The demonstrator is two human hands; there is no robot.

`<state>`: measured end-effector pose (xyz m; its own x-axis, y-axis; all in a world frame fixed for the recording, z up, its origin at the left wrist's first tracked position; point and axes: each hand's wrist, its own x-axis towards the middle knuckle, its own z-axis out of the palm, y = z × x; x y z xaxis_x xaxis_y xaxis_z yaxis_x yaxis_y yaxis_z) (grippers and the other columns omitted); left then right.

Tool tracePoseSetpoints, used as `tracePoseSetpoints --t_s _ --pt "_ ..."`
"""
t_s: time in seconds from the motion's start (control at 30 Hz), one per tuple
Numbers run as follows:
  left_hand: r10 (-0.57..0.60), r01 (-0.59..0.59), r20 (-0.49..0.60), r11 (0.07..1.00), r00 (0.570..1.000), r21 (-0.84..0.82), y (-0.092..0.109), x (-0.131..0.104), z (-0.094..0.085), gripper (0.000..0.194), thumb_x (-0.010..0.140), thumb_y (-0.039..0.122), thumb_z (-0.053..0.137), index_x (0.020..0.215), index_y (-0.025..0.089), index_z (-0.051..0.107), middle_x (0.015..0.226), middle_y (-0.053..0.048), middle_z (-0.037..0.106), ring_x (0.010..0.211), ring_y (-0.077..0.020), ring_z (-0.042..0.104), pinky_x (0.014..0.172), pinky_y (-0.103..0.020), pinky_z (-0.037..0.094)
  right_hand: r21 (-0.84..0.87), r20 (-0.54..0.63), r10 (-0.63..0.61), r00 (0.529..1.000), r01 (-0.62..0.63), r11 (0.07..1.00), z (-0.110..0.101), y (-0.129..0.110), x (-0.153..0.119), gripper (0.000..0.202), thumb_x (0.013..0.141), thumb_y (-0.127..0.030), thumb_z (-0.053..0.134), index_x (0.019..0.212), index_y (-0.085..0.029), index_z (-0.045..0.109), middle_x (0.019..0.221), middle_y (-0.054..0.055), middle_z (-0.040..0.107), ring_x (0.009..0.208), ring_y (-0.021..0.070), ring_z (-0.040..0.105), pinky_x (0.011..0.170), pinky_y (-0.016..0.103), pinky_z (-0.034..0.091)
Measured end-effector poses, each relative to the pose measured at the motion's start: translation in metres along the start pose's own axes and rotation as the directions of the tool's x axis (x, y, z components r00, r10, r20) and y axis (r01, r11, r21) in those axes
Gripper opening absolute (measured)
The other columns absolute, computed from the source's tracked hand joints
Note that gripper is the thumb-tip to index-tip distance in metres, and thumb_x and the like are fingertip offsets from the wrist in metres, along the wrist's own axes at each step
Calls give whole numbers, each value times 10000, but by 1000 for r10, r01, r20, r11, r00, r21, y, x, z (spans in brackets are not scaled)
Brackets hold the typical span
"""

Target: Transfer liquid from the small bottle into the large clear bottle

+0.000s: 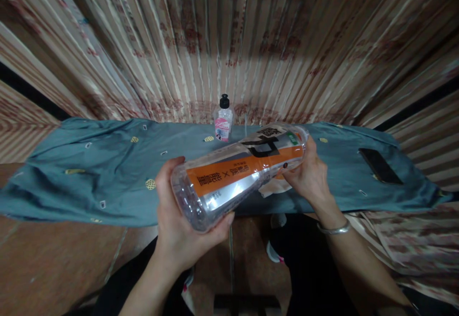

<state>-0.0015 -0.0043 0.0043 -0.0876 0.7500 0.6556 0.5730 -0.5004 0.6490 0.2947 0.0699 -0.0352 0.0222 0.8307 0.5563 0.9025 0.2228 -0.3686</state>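
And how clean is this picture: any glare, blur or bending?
Head view: white glare on the big bottle; print on the small bottle too soft to read; curtain folds fan outward, perhaps partly lens stretch; floor dim.

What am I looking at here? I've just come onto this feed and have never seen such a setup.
There is no machine here: these are a person's own bare hands, seen by one camera worn on the head, looking forward and down. The left hand grips one end of a large clear bottle with an orange label band; the right hand holds the other end. The bottle is tilted over a teal cloth. On that cloth, a small bottle with a black cap stands at the back, and a dark phone-like slab lies to the right. Something pale shows partly behind the big bottle; I can't tell what.
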Motion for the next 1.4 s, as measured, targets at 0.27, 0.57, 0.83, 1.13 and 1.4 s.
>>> tracePoseSetpoints --t_s 0.27,0.57,0.83,1.13,1.4 --pt "5 -5 8 1000 1000 -15 1 2 2 897 721 435 822 1500 246 418 1182 -92 620 949 -258 699 767 -426 656 -29 -36 -42 998 41 999 3 4 -1 897 828 -412 688 1602 -189 292 1434 185 685 1210 377 737 917 483 650" --pt "-13 13 -1 1000 1000 -14 1 1 1 896 709 474 827 1480 258 425 1239 -105 602 1004 -278 693 815 -464 652 -20 -22 -33 999 32 999 3 4 -1 922 825 -414 696 1613 -195 271 1447 184 676 1214 373 736 912 484 654" --pt "-24 24 -4 1000 1000 -19 4 2 2 871 689 426 832 1448 260 439 1170 -90 630 954 -264 701 777 -438 669 -17 -16 -25 1000 24 1000 0 0 -1 875 829 -418 682 1587 -189 310 1388 174 716 1159 365 758 901 476 653" --pt "-16 16 14 1000 1000 2 2 2 1 914 697 464 838 1490 329 402 1233 -82 627 979 -289 707 802 -481 671 -25 3 -4 1000 4 1000 0 2 -2 896 828 -432 698 1590 -211 282 1393 183 702 1134 381 760 851 473 653" --pt "-25 26 54 1000 998 -14 5 4 -2 888 727 364 803 1510 335 386 1174 -86 650 950 -284 718 783 -464 688 -46 -23 30 999 -31 998 4 7 -4 955 805 -525 705 1587 -139 314 1190 200 765 977 393 785 800 510 650"
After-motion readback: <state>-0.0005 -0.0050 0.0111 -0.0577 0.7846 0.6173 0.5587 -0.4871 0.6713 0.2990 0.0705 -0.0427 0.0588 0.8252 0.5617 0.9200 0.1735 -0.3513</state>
